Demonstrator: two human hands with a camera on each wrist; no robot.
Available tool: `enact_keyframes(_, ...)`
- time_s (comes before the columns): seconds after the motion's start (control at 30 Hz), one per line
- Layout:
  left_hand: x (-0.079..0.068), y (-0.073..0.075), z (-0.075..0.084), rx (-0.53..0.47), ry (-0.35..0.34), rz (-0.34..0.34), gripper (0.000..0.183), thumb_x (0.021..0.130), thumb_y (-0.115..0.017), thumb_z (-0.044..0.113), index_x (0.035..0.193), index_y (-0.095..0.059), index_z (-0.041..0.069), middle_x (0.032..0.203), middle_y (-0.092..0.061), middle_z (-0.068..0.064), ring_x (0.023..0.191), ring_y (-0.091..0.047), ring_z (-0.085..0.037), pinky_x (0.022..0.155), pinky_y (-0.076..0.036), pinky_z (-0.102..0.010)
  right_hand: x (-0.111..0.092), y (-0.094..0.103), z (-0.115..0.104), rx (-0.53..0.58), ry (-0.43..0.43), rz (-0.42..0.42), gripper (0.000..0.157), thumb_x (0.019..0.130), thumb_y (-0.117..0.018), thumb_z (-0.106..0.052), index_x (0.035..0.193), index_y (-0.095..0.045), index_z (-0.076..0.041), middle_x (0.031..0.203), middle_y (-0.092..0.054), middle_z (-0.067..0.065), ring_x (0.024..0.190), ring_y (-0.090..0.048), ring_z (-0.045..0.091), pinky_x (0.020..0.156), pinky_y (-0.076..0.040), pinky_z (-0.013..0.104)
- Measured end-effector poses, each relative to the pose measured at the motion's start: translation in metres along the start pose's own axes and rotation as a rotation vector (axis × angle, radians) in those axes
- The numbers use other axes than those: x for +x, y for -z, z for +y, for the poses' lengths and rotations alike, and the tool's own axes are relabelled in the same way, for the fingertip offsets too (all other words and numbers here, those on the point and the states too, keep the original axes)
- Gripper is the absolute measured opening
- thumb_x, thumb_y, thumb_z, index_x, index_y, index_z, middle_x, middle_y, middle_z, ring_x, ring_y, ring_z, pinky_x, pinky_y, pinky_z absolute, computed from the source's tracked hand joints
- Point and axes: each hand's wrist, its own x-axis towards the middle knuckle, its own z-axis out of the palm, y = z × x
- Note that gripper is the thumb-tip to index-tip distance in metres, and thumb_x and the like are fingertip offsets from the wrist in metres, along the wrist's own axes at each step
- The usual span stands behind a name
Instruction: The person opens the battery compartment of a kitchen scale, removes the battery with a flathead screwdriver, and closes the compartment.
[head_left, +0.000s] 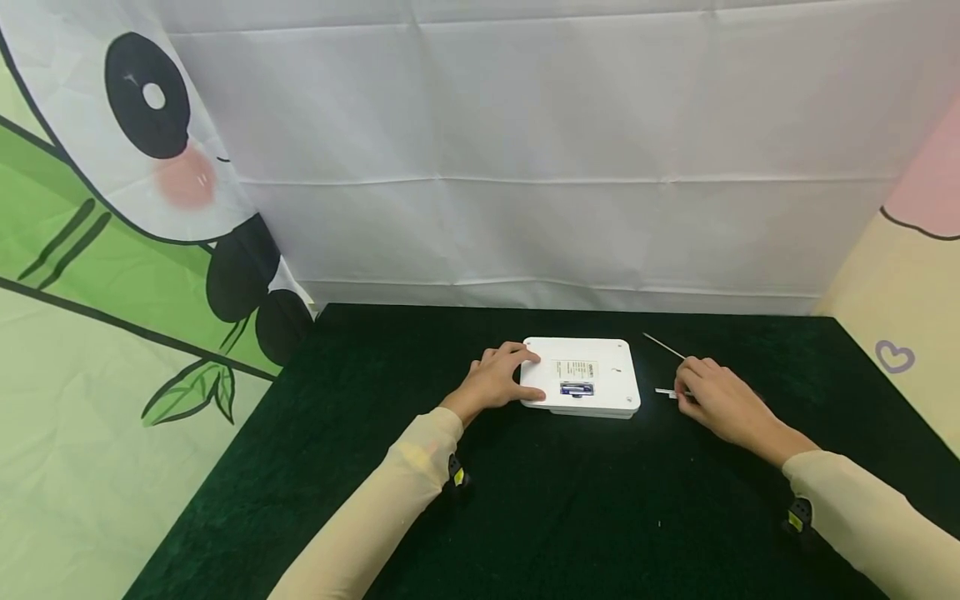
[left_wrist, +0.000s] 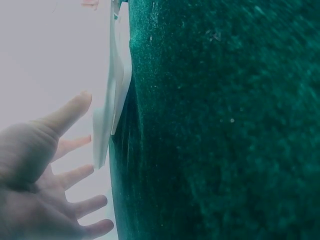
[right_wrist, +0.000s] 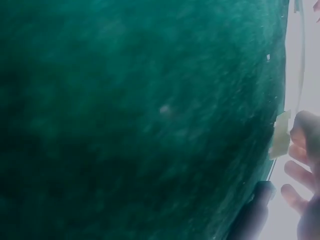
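Observation:
A white, flat device (head_left: pixel 615 375) with rounded corners lies on the dark green cloth, its underside up. It bears a printed label, and a battery (head_left: pixel 577 389) shows in its uncovered compartment. My left hand (head_left: pixel 491 383) rests on the device's left end, thumb and index finger on the surface; in the left wrist view its fingers are straight and spread. To the right of the device, my right hand (head_left: pixel 720 404) pinches a small white battery cover (right_wrist: pixel 281 135) low over the cloth. A screwdriver lies by that hand, its thin shaft (head_left: pixel 663 345) beyond the fingers and its dark handle (right_wrist: pixel 252 215) partly hidden.
The green cloth (head_left: pixel 585 517) spreads over the whole table, with a few tiny light specks on it. Behind the table hangs a white curtain (head_left: pixel 525 150). Printed cartoon fabric (head_left: pixel 90 350) borders the left side, and more printed fabric (head_left: pixel 900 300) the right.

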Motion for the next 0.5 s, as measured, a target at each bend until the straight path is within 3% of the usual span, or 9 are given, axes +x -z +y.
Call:
enact_keyframes(0.27,0.001,0.000,-0.001,-0.003,-0.002,-0.001,0.064,0.083,-0.072,0.053,0.139,-0.052,0.030,0.157,-0.030,-0.001,0.135,-0.032,-0.030,0.107,-0.029,-0.051,-0.012,0.002,0.005,0.030,0.006,-0.048,0.009,0.085,-0.070,-0.012,0.093,-0.065,-0.014,0.099,-0.058,0.005,0.088,-0.053,0.021,0.073,-0.047,0.040)
enact_keyframes(0.4,0.002,0.000,-0.001,0.001,-0.011,-0.002,0.064,0.083,-0.073,0.052,0.139,-0.053,0.029,0.157,-0.031,-0.002,0.136,-0.032,-0.031,0.109,-0.029,-0.052,-0.014,0.010,0.010,0.012,-0.135,0.001,0.017,0.088,-0.068,-0.015,0.102,-0.066,-0.006,0.103,-0.059,0.014,0.092,-0.054,0.032,0.072,-0.048,0.048)
enact_keyframes(0.5,0.003,0.000,0.000,-0.009,-0.025,-0.003,0.063,0.084,-0.073,0.050,0.139,-0.054,0.025,0.156,-0.032,-0.004,0.138,-0.032,-0.030,0.111,-0.028,-0.052,-0.017,0.018,0.019,0.021,-0.282,-0.032,0.030,0.089,-0.067,-0.021,0.111,-0.064,-0.002,0.107,-0.057,0.022,0.093,-0.052,0.039,0.066,-0.048,0.051)
